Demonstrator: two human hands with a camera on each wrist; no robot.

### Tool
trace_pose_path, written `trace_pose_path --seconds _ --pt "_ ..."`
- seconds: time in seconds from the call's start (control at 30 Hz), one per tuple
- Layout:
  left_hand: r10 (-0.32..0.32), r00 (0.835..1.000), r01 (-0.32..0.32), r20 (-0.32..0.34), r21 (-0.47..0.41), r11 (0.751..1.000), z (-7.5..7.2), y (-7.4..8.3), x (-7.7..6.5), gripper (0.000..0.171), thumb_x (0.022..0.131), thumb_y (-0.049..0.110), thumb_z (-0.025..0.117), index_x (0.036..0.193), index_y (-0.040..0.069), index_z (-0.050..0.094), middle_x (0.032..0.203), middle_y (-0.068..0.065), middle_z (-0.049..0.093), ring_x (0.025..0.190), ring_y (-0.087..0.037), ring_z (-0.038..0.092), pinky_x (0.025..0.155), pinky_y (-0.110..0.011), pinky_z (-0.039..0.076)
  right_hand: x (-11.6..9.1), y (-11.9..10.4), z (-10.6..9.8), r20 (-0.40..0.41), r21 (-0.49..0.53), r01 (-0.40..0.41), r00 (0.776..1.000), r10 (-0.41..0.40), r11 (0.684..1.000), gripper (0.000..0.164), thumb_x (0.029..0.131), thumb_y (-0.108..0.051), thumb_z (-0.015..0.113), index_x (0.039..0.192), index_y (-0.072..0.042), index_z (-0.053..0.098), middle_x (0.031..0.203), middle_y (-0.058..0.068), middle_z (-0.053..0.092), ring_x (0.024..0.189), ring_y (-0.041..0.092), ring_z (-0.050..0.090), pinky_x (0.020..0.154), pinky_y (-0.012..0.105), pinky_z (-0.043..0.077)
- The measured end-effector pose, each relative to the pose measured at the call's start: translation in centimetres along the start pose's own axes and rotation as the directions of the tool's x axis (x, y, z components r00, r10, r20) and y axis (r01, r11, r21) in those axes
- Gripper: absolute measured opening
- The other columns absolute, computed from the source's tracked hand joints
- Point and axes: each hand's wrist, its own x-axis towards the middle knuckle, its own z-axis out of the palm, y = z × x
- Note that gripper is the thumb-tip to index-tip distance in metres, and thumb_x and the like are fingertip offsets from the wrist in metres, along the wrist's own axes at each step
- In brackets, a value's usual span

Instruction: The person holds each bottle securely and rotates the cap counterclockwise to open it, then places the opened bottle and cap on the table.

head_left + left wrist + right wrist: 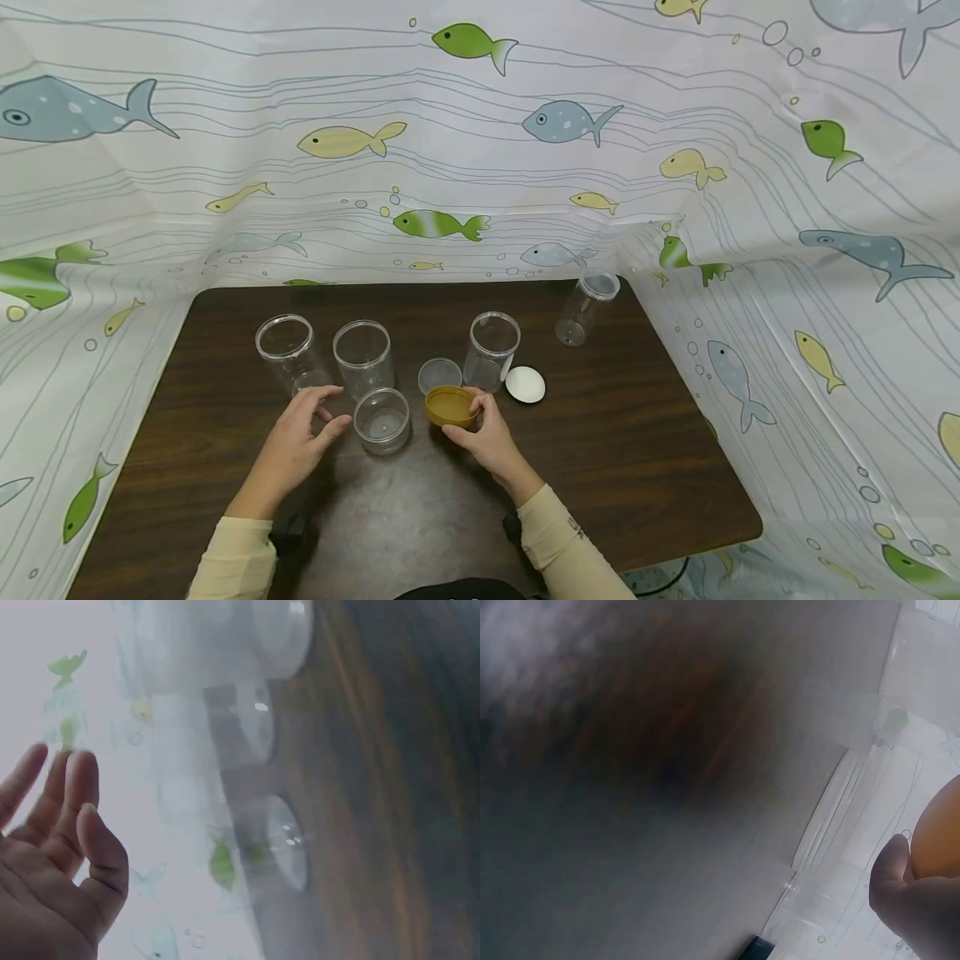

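My right hand (487, 437) pinches a golden-yellow jar lid (450, 407) between thumb and fingers, its hollow side facing up in the head view. In the right wrist view the lid (939, 832) shows at the right edge beside my thumb. A short clear jar (382, 422) without a lid stands just left of it. My left hand (300, 446) is left of that short jar, fingers spread and relaxed, with nothing in them. In the left wrist view the left hand (60, 855) hangs in front of blurred clear jars.
Behind stand open clear jars: one far left (288, 350), one beside it (363, 358), one right of centre (491, 350). A translucent lid (439, 375) and a white lid (525, 385) lie near the last. A capped clear jar (587, 308) stands at the back right of the table (615, 467).
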Motion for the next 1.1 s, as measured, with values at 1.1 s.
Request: trace_pose_path --seconds 1.1 --pt "0.283 0.952 -0.283 0.114 -0.019 0.959 1.0 6.9 7.7 0.049 0.09 0.02 0.08 0.133 0.009 0.059 0.134 -0.007 0.053 0.117 -0.026 0.053 0.093 -0.047 0.05 0.4 3.3 -0.9 -0.019 -0.149 -0.076 0.997 0.074 0.986 0.048 0.092 -0.026 0.078 0.097 -0.007 0.034 0.161 0.014 0.032 0.129 0.034 0.047 0.089 0.041 0.039"
